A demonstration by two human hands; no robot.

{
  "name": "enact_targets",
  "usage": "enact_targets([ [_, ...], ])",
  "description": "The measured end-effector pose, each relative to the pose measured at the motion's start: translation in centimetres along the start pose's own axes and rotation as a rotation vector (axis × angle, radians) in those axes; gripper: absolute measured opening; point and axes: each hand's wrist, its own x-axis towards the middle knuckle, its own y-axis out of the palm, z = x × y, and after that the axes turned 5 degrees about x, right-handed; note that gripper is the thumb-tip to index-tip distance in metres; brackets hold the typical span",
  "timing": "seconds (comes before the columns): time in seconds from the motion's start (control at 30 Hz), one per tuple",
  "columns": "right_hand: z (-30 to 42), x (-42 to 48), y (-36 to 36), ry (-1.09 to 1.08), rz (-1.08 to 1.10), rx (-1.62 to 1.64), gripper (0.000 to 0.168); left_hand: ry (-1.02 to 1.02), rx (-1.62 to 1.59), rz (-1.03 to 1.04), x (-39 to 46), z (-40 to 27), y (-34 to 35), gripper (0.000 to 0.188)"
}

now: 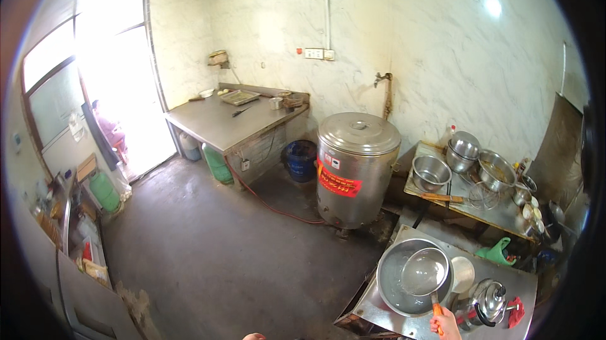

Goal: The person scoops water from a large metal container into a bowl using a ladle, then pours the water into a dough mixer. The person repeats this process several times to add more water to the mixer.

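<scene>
My right hand [445,325] grips the orange handle [437,312] of a wide, round metal ladle or strainer. Its shallow bowl [424,271] lies over a large stainless-steel basin [386,295] that holds a clear liquid. Whether that bowl is solid or mesh is hard to make out. Only a small part of my left hand [254,336] shows at the bottom edge, away from the basin; its fingers are mostly cut off. To the right of the basin are a round metal lid or disc [462,273] and a stainless kettle [487,299] with a black handle.
A metal-topped stand [416,326] carries the basin. Beyond it stands a tall lidded steel boiler [358,174], with a red hose [270,208] across the floor. A side table [454,198] holds pots and a whisk. A worktable [208,120] stands farther back. Someone [109,127] sits by the doorway.
</scene>
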Motion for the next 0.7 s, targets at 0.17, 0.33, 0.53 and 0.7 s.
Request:
enact_targets([
  [0.17, 0.4, -0.7, -1.2, -0.179, -0.040, -0.063, 0.020, 0.076, -0.022, -0.058, 0.2, 0.9, 3.7, 0.025],
  [0.33, 2.8, -2.5, -2.5, -0.330, -0.016, -0.254, 0.021, -0.047, -0.154, -0.098, -8.5, -8.8, 2.1, 0.028],
  [0.53, 4.9, -0.6, -6.7, -0.473, -0.006, -0.671, 0.031, 0.066, -0.139, -0.107, -7.1, -8.1, 13.0, 0.027],
  [0.7, 4.4, 2.1, -10.1, -0.856, -0.099, -1.230, 0.042, 0.095, -0.189, -0.129, -8.8, -7.2, 19.4, 0.026],
])
